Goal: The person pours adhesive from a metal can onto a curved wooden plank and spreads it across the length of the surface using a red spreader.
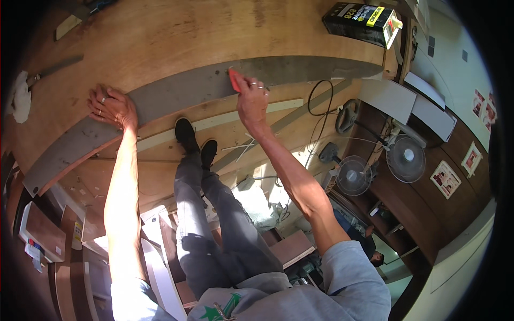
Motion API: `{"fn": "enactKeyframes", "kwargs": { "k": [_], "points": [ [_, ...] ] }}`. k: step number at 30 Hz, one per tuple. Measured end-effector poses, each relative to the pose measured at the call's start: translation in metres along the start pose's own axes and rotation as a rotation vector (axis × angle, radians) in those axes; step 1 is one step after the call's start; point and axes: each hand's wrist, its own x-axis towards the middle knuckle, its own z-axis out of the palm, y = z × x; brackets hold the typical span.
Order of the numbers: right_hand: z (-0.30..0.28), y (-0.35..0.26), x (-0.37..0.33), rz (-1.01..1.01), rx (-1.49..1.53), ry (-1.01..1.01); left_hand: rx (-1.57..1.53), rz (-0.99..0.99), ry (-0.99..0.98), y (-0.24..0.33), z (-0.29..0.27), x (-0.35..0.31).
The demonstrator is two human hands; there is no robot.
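Note:
A long, curved grey strip (176,88) lies along the near edge of a wooden board (160,37). My left hand (113,109) rests palm down at the strip's left part, fingers laid out over the strip and the board beside it. Between the fingers of my right hand (252,101) is a flat red spreader (234,80), its edge on the grey strip near the middle. Dark spots and smears mark the strip's surface. A black and yellow rectangular can (356,23) lies on the board at the far right.
A thin flat tool (61,64) and a crumpled white piece (22,99) lie at the board's left. Below the strip, a black cable (316,112) loops near wooden battens (278,107). Two fans (405,158) stand at right. Another person (367,243) is at the lower right.

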Motion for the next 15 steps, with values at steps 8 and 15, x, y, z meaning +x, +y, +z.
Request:
{"fn": "enactKeyframes", "kwargs": {
  "k": [8,15],
  "points": [
    [-0.029,0.031,0.013,-0.160,-0.014,0.092,-0.044,0.013,-0.055,-0.006,-0.013,-0.012],
    [-0.018,0.050,0.022,-0.300,-0.075,0.125,-0.016,0.001,-0.061,-0.016,-0.003,-0.012]
  ]
}}
